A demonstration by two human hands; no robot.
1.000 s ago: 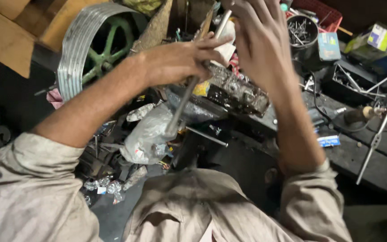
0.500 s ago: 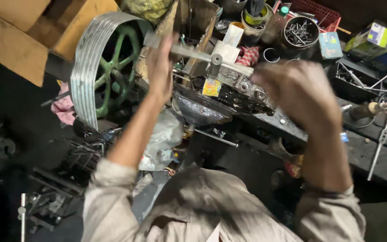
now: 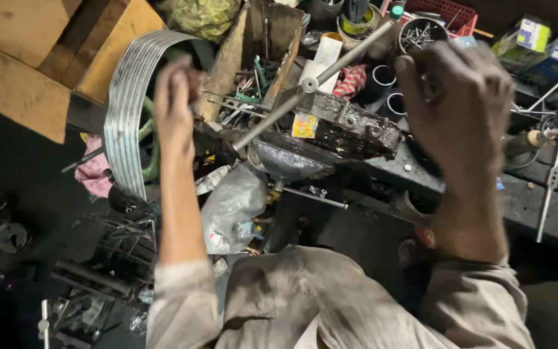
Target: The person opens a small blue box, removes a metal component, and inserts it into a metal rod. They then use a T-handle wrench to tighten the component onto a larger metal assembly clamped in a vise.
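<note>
A long steel rod with a hub at its middle (image 3: 309, 84) slants across a greasy metal block (image 3: 350, 126) on the dark bench (image 3: 518, 200). My left hand (image 3: 175, 106) is raised left of the rod's lower end, apart from it. Its fingers are bunched beside an open wooden box of tools (image 3: 243, 58), with nothing clearly in them. My right hand (image 3: 460, 103) hovers right of the block with its back to the camera and its fingers curled. Something small and metallic glints at its fingers, and its palm is hidden.
A big grooved pulley wheel (image 3: 127, 110) with green spokes leans at the left. Tins of bolts (image 3: 421, 32), a red basket (image 3: 450, 13) and small cartons (image 3: 534, 32) crowd the back. A clear plastic bag (image 3: 230, 207) hangs below the bench. Another long-handled tool (image 3: 552, 174) lies at the right.
Both hands were on the rod a second ago. My right hand has come off to the right, and my left hand has moved off the rod's lower end to the left.
</note>
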